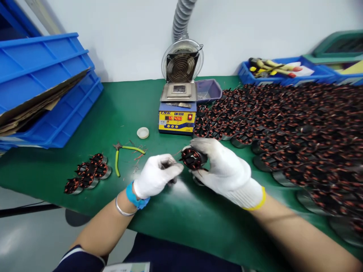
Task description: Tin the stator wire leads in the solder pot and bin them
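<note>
In a white glove with a yellow cuff, my right hand (224,162) grips a motor stator (193,158) with dark slots and copper windings, held up over the green table. My left hand (160,173), gloved in white, is close by on the left with thumb and fingers pinched together. A thin copper wire (178,152) runs from the stator toward those fingertips; whether they hold its end is too small to make out. Green-handled cutting pliers (117,158) lie spread apart on the table, left of my left hand, beside copper wire scraps (138,158).
A blue and yellow solder pot (177,117) stands at the back under a grey duct (183,17). Stators in rows (278,124) cover the right side; several more (87,173) sit at left. Blue crates (53,87), a small white lid (142,132) and a tool bin (283,71) surround them.
</note>
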Demonstrator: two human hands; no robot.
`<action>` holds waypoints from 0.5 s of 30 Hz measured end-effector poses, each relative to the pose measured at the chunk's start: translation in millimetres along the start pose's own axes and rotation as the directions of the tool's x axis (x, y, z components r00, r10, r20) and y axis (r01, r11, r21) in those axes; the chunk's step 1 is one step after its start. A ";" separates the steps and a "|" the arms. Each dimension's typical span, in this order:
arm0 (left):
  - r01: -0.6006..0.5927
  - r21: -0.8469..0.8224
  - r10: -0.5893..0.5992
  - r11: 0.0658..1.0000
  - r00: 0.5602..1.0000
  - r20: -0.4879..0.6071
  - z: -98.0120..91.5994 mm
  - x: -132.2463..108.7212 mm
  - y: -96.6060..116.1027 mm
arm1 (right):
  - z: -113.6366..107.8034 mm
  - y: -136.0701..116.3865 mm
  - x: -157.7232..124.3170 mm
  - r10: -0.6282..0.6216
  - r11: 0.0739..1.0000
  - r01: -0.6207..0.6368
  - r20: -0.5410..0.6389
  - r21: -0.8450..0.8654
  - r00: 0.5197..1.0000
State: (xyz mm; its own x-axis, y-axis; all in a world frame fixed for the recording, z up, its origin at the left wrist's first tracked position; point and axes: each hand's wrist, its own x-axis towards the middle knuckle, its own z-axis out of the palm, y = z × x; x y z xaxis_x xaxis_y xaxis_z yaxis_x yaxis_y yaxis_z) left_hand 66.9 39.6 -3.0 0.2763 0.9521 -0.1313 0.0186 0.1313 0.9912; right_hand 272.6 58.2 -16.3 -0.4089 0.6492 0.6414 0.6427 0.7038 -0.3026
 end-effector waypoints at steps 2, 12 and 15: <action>-0.070 -0.139 0.055 0.988 0.992 -0.112 -6.5 -0.1 3.2 | -1.7 0.7 0.5 -0.007 1.000 0.007 0.008 -0.029 1.000; 0.147 0.134 -0.140 0.980 0.988 -0.063 7.9 3.5 -3.2 | -5.0 -4.3 3.3 -0.155 0.977 0.163 0.066 -0.139 0.986; 0.245 0.114 -0.242 0.963 0.969 -0.038 -1.3 -2.0 13.1 | -11.0 -8.4 6.0 -0.218 0.957 0.230 0.085 -0.175 0.972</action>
State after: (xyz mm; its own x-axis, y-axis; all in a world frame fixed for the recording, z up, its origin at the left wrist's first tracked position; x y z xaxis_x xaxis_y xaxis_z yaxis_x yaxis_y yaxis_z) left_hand 65.4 39.7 10.2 0.2265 0.9017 -0.3683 0.1950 0.3285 0.9242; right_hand 271.8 53.0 -2.2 -0.5930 0.5024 0.6292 0.6348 0.7724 -0.0186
